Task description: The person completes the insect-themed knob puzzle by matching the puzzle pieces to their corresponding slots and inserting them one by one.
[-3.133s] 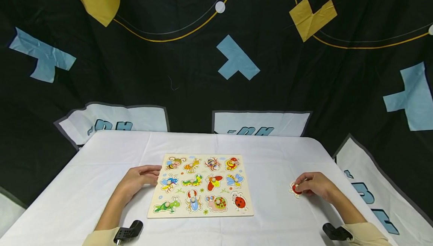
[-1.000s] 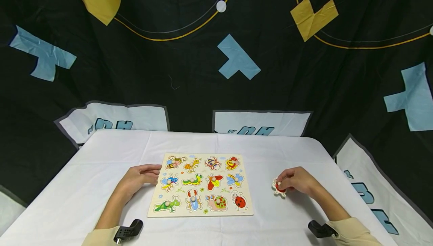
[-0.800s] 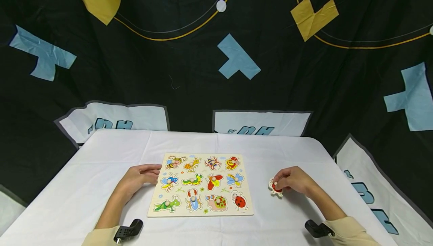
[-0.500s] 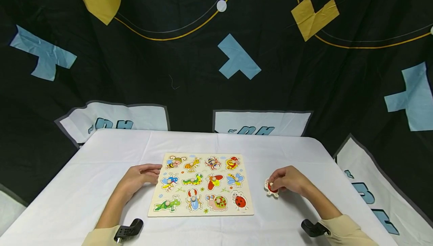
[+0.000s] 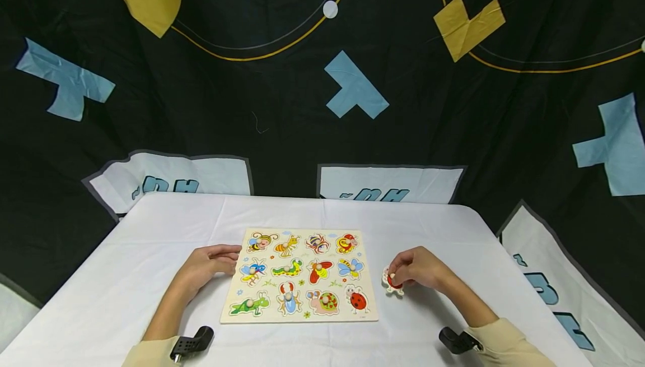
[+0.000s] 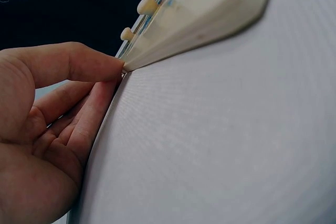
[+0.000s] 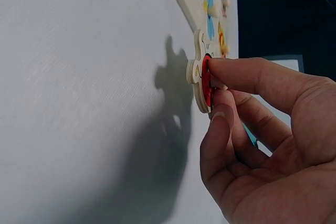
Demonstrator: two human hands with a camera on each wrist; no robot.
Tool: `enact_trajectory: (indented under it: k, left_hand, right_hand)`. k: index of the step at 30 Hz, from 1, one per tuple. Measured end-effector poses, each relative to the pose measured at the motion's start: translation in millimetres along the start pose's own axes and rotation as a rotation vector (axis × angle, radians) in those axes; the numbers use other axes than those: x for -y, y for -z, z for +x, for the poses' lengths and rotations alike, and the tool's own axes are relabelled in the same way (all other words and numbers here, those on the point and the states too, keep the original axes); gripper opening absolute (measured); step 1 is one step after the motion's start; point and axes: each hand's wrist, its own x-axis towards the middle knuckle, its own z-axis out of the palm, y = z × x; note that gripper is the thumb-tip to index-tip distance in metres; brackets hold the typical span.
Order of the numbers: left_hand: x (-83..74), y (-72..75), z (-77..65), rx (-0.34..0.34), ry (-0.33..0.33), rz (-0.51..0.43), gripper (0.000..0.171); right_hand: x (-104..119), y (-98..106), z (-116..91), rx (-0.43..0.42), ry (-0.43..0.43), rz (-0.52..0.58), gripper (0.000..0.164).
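Note:
A wooden peg puzzle board (image 5: 297,284) with rows of knobbed insect pieces lies flat on the white table. At its left edge is my left hand (image 5: 208,266), thumb and fingertips touching the board's side; the left wrist view shows the thumb (image 6: 89,62) against the edge. My right hand (image 5: 420,266) pinches the red ladybug puzzle piece (image 5: 394,284) by its knob, just right of the board. In the right wrist view that piece (image 7: 200,77) stands off the table above its own shadow, the fingers covering the knob. The ladybug picture (image 5: 357,301) at the board's lower right has no knob.
White cloth (image 5: 433,227) covers the table, its far edge running before a black curtain (image 5: 282,131) with blue and yellow shapes. Each wrist carries a black camera mount, one at the left sleeve (image 5: 192,344) and one at the right sleeve (image 5: 458,340).
The right hand has moved left across the table with the ladybug piece, lifting it from its place at the right and bringing it close to the board. My left hand has stayed put.

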Motion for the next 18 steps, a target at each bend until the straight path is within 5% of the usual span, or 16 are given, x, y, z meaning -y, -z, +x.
enact_trajectory:
  k: [18]
  left_hand:
    - [-0.8, -0.7, 0.1, -0.008, 0.013, 0.001, 0.059]
  right_hand:
    - [16, -24, 9, 0.059, 0.032, 0.019, 0.015]
